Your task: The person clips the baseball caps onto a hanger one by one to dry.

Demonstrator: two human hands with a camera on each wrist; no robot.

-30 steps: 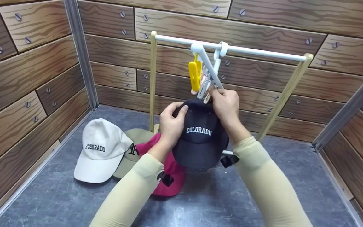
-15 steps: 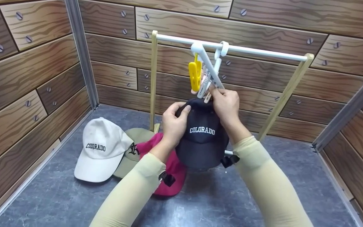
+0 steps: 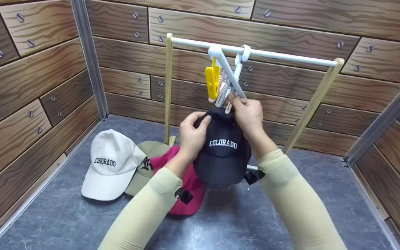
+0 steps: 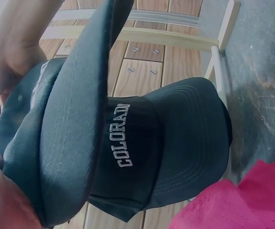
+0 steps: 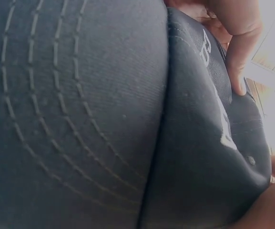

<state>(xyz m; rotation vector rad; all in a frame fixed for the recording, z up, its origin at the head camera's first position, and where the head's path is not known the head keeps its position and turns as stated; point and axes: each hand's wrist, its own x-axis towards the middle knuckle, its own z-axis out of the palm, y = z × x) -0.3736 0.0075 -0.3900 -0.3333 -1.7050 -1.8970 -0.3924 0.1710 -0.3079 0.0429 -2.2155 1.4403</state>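
In the head view my left hand (image 3: pixel 192 133) grips the left side of a black baseball cap (image 3: pixel 222 163) lettered COLORADO, thumb on its crown. My right hand (image 3: pixel 250 114) is at the top right of the cap, fingers pinching a pale clothespin (image 3: pixel 228 108) beneath a white folding hanger (image 3: pixel 231 74). The cap is held upright, brim down, above the floor. In the left wrist view a second dark COLORADO cap (image 4: pixel 185 143) hangs behind the held one, mostly hidden in the head view. The right wrist view is filled by the held cap's stitched brim (image 5: pixel 56 95).
The hanger hooks on the white rail (image 3: pixel 290 57) of a wooden-legged rack. A yellow clothespin (image 3: pixel 212 83) and other clips dangle from it. On the floor at left lie a white cap (image 3: pixel 109 166), an olive cap (image 3: pixel 155 147) and a magenta cap (image 3: pixel 191 194), overlapping.
My left hand and the black cap have shifted slightly right since the first frame. The yellow clothespin and the clips beside it have swung a little left. My right hand stays nearly in place.
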